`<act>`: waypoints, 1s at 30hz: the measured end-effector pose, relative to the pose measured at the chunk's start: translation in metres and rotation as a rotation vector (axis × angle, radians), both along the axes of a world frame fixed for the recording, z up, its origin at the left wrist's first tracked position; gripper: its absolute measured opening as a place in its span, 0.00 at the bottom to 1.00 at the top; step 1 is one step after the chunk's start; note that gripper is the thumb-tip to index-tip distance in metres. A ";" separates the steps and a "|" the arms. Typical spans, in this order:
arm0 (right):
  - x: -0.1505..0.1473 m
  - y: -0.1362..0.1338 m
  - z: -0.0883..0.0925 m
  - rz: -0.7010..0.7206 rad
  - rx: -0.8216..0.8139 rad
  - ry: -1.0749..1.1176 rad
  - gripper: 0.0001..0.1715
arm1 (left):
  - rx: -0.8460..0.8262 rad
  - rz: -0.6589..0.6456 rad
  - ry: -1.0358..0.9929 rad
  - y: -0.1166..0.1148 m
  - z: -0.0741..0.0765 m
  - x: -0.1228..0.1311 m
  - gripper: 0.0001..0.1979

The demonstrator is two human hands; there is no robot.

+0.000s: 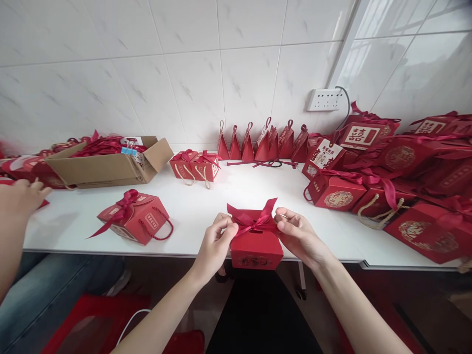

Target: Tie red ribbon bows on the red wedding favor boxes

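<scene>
Red bow (254,225) sits on top of red box (257,247), at near edge of table (191,216); bow's long way runs 9 to 3 o'clock; left hand (216,242) at 9, right hand (301,236) at 3, both about as near; each pinches bow's loop, thumb against finger.

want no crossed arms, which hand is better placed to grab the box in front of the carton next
Probably the left hand, nearer that rope-handled box; the right hand is on the far side of the box between them.
</scene>
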State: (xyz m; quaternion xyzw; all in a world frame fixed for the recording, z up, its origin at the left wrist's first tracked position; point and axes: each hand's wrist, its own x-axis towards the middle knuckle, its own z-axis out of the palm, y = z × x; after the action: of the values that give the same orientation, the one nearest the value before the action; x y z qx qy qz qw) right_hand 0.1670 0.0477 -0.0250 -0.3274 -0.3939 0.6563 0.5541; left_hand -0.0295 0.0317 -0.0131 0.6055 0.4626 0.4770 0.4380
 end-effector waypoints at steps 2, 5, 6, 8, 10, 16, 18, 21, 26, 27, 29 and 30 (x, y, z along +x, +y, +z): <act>0.001 0.000 -0.001 0.004 -0.005 0.015 0.23 | -0.005 -0.009 -0.005 0.001 0.001 -0.001 0.17; 0.002 0.000 -0.003 -0.007 -0.002 -0.011 0.23 | 0.003 -0.024 0.025 0.002 0.002 -0.001 0.17; 0.003 0.000 -0.003 -0.011 0.000 -0.025 0.24 | 0.006 -0.029 0.041 0.002 0.002 -0.001 0.17; 0.003 -0.001 -0.003 -0.015 -0.004 -0.039 0.25 | 0.014 -0.037 0.064 0.002 0.003 -0.002 0.17; 0.003 -0.001 -0.004 -0.016 -0.014 -0.037 0.26 | 0.021 -0.045 0.076 0.002 0.004 -0.003 0.17; 0.003 0.002 -0.009 0.008 -0.011 -0.024 0.28 | 0.056 -0.062 0.116 0.002 0.006 -0.003 0.17; 0.003 0.002 -0.009 0.008 0.003 -0.020 0.26 | 0.065 -0.036 0.115 0.004 0.007 -0.001 0.17; 0.005 0.001 -0.007 0.013 0.033 -0.020 0.23 | 0.039 0.003 0.086 0.006 0.006 -0.001 0.17; 0.015 -0.004 -0.009 0.000 0.124 0.050 0.21 | 0.028 0.096 0.040 0.000 0.001 -0.006 0.22; 0.016 -0.005 -0.010 -0.044 0.134 0.012 0.19 | 0.055 0.116 0.078 -0.002 0.000 -0.007 0.29; 0.017 -0.007 -0.014 -0.136 0.159 -0.097 0.15 | 0.075 0.103 0.182 -0.005 -0.002 -0.009 0.38; 0.017 -0.008 -0.015 -0.157 0.171 -0.140 0.14 | 0.061 0.070 0.224 -0.004 -0.002 -0.011 0.40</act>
State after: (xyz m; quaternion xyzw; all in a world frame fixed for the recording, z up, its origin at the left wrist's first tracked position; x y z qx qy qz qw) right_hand 0.1838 0.0395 -0.0402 -0.3539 -0.4591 0.5504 0.6008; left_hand -0.0404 0.0278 -0.0155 0.6515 0.5147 0.4354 0.3479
